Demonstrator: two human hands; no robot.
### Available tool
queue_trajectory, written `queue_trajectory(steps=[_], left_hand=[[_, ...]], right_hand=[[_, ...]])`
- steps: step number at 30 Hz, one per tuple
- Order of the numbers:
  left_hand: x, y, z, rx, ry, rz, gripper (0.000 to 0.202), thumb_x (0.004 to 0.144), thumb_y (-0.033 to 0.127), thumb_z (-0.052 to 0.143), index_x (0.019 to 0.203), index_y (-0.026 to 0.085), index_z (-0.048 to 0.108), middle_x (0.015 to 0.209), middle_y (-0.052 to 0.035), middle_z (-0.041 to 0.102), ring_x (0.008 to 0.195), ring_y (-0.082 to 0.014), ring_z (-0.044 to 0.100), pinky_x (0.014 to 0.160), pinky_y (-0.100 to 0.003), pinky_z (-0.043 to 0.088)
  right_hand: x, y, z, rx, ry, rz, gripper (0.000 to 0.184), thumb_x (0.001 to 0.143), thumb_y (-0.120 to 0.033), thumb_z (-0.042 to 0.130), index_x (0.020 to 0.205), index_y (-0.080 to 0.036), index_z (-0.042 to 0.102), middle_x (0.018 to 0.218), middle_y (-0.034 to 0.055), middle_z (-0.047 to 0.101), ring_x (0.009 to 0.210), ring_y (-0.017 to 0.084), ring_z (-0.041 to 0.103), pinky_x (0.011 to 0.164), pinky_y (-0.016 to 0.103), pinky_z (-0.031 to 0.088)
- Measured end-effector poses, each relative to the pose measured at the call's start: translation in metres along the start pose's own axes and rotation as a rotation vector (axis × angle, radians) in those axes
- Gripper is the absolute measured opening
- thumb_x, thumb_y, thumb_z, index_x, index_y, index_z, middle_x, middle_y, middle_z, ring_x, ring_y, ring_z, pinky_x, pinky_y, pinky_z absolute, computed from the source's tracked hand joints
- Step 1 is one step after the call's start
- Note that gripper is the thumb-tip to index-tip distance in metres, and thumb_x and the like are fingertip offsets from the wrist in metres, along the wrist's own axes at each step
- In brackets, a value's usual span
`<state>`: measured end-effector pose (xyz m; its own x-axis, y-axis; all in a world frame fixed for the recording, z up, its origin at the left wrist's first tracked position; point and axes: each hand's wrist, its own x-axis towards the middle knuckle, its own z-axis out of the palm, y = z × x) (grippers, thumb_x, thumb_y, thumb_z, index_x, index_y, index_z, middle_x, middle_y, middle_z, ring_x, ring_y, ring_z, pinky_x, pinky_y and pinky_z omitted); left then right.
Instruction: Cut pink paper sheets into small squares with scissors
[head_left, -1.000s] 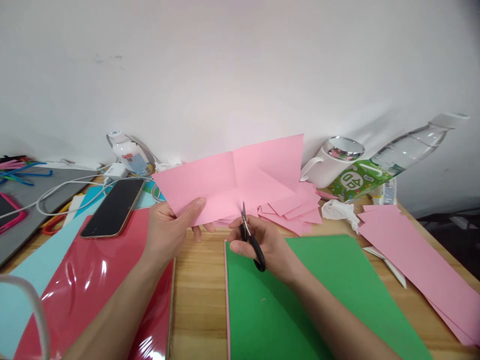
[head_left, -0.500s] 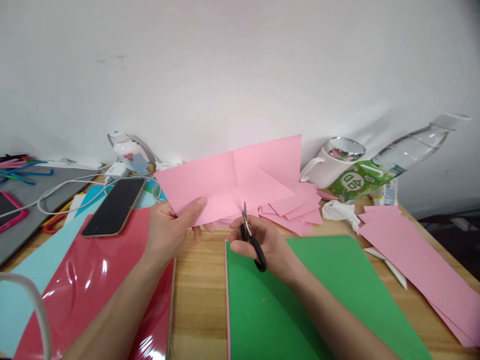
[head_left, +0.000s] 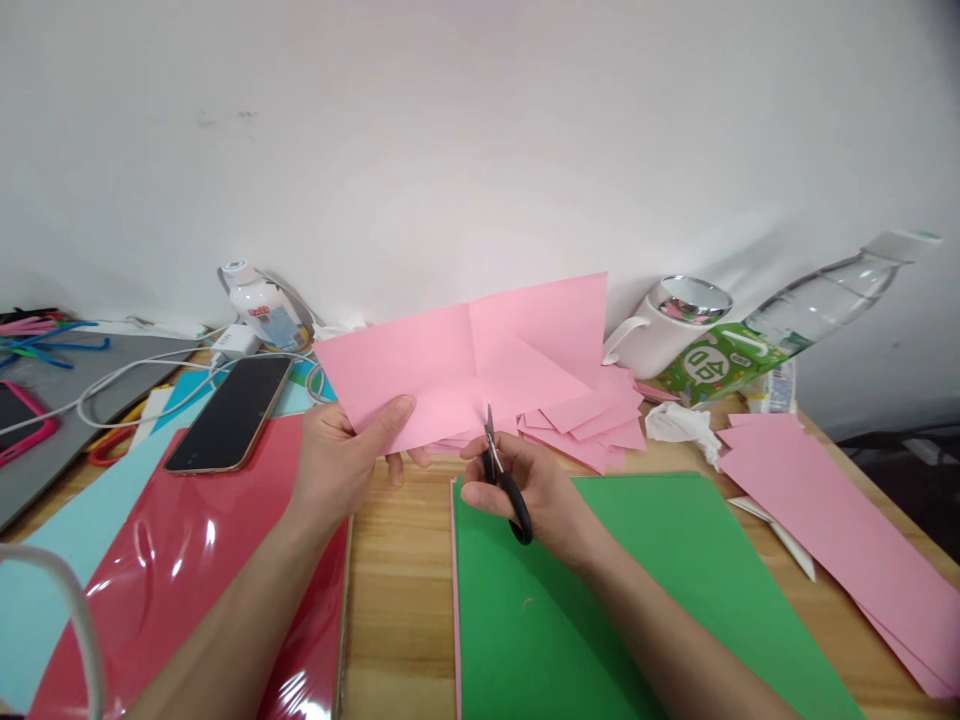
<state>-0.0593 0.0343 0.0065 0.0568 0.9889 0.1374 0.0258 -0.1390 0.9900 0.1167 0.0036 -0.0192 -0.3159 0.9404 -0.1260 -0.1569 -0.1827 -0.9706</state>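
My left hand [head_left: 341, 462] pinches the lower left edge of a creased pink paper sheet [head_left: 457, 360], holding it up above the wooden desk. My right hand [head_left: 536, 490] grips black-handled scissors [head_left: 501, 478], thumb and fingers through the loops. The blades point up and meet the sheet's bottom edge near its middle fold. Behind the sheet lies a pile of cut pink paper pieces [head_left: 592, 420].
A green sheet [head_left: 645, 600] lies under my right forearm, a glossy red folder [head_left: 187, 560] under my left. A phone [head_left: 229, 413] with a white cable rests on the red folder. A white mug [head_left: 664, 325], a lying water bottle [head_left: 810, 300], crumpled tissue [head_left: 679, 422] and pink strips [head_left: 832, 530] sit to the right.
Almost nothing: the pink sheet and both hands hold their place, with only a slight shift of the view.
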Motion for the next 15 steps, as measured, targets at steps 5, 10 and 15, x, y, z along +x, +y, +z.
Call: queue_trajectory(steps=[5,10,15], left_hand=[[0.0005,-0.0009,0.0018,-0.04,0.024,0.017,0.018,0.076,0.023,0.061,0.06,0.015,0.064,0.047,0.0005,0.063,0.031,-0.0094,0.051,0.026,-0.019,0.037],[0.0008,-0.0015,0.0017,-0.055,0.028,0.021,0.018,0.076,0.023,0.062,0.061,0.015,0.064,0.047,0.0004,0.063,0.031,-0.0095,0.051,0.026,-0.019,0.038],[0.001,-0.0013,0.0016,-0.055,0.033,0.02,0.019,0.076,0.022,0.062,0.059,0.015,0.063,0.047,0.0003,0.063,0.031,-0.0091,0.051,0.025,-0.018,0.037]], right_hand=[[0.0004,-0.0001,-0.0007,-0.023,0.006,0.022,0.038,0.059,-0.039,0.075,0.08,-0.017,0.052,0.062,-0.0053,0.05,0.054,0.007,0.043,0.053,0.023,0.033],[-0.0001,-0.0011,0.0002,-0.048,0.011,0.028,0.038,0.06,-0.041,0.074,0.079,-0.017,0.052,0.06,-0.0056,0.048,0.053,0.007,0.04,0.052,0.023,0.031],[-0.0004,0.0016,-0.0009,-0.058,0.02,0.03,0.037,0.06,-0.041,0.074,0.078,-0.017,0.053,0.058,-0.0061,0.047,0.051,0.007,0.039,0.05,0.022,0.029]])
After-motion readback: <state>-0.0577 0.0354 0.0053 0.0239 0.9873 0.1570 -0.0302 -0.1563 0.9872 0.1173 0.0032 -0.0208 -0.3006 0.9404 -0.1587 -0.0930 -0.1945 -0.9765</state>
